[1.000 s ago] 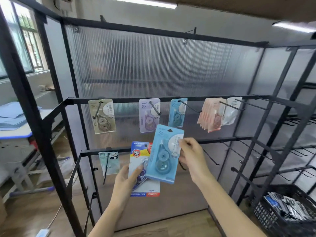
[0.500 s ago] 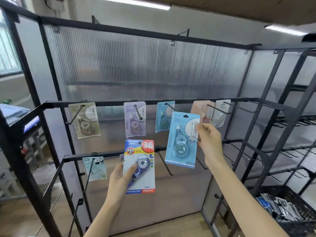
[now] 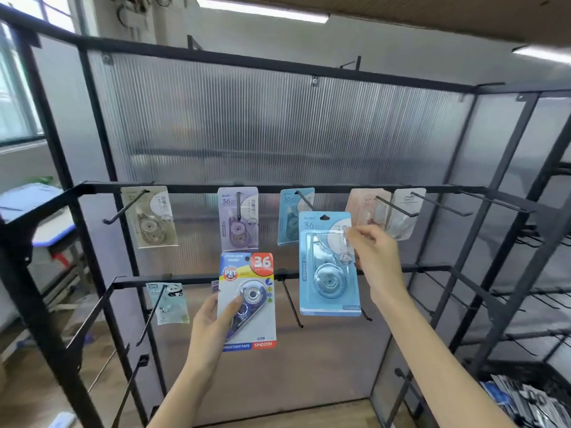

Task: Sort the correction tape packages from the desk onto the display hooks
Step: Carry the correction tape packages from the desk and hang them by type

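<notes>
Correction tape packages are split between the rack and the hands right now. Right hand (image 3: 375, 261) pinches the upper right edge of a light blue package (image 3: 329, 264) with fingertips, holding it up in front of the rack, its hang hole at 12 o'clock just below the upper rail (image 3: 262, 189). It overlaps the lower right of a matching blue package (image 3: 290, 220) already hanging on a hook. Left hand (image 3: 213, 322) grips a white-and-blue package (image 3: 248, 301) with a big red "36" on it, thumb across the front near the blister, fingers behind. That one sits at about 9 o'clock from the light blue one, a bit lower, crossing the lower rail (image 3: 401, 268).

Also hanging on the upper rail: a beige package (image 3: 150, 217) at far left, a purple package (image 3: 238, 219), then over at 2 o'clock from the held blue one a pink package (image 3: 364, 205) and a clear-white package (image 3: 408, 211). A small green package (image 3: 168, 302) hangs on the lower rail at left. Bottom right corner has a black basket (image 3: 525, 396) with more stock, too blurry to read.
</notes>
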Motion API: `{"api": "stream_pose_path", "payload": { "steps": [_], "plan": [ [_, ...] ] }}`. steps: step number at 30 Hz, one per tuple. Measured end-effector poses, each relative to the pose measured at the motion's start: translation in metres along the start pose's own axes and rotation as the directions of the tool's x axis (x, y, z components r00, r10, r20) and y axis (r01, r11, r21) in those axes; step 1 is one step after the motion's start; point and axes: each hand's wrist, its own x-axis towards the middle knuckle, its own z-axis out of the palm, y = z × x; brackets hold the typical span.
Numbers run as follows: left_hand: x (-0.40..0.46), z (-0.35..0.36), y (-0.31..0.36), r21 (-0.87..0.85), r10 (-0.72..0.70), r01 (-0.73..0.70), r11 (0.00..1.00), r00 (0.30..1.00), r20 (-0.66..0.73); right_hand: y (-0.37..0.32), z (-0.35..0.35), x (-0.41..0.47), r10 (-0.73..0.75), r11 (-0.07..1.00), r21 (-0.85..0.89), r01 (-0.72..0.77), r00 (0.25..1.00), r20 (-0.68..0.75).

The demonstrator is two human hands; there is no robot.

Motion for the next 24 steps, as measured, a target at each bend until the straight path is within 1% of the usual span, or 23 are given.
{"api": "stream_pose_path", "payload": {
  "steps": [4,7,10,12,17,24],
  "plan": [
    [-0.003,-0.002,0.0,-0.014,-0.02,0.019,1.0,1.0,-0.017,-0.001,-0.002,0.003,0.038,0.999,0.008,-0.038,0.997,0.064],
    [-0.007,-0.002,0.001,-0.003,-0.012,0.012,1.0,0.999,-0.031,-0.005,-0.003,0.004,0.02,0.999,0.03,-0.023,0.996,0.088],
    [-0.01,-0.001,0.0,0.018,-0.008,0.009,1.0,0.999,-0.042,-0.006,-0.004,0.01,-0.008,1.0,0.021,0.006,0.998,0.07],
    [-0.01,0.0,0.0,0.024,-0.006,0.007,1.0,0.999,-0.05,-0.003,-0.001,0.017,-0.014,1.0,-0.015,0.015,0.997,0.078],
    [-0.014,0.005,0.003,0.008,-0.003,0.003,1.0,0.999,-0.05,0.021,0.02,0.046,0.018,0.994,-0.107,-0.007,0.995,0.1],
    [-0.023,0.011,0.007,-0.009,0.024,-0.025,1.0,0.997,-0.073,0.038,0.055,0.09,0.021,0.991,-0.135,-0.013,0.998,0.054]
  ]
}}
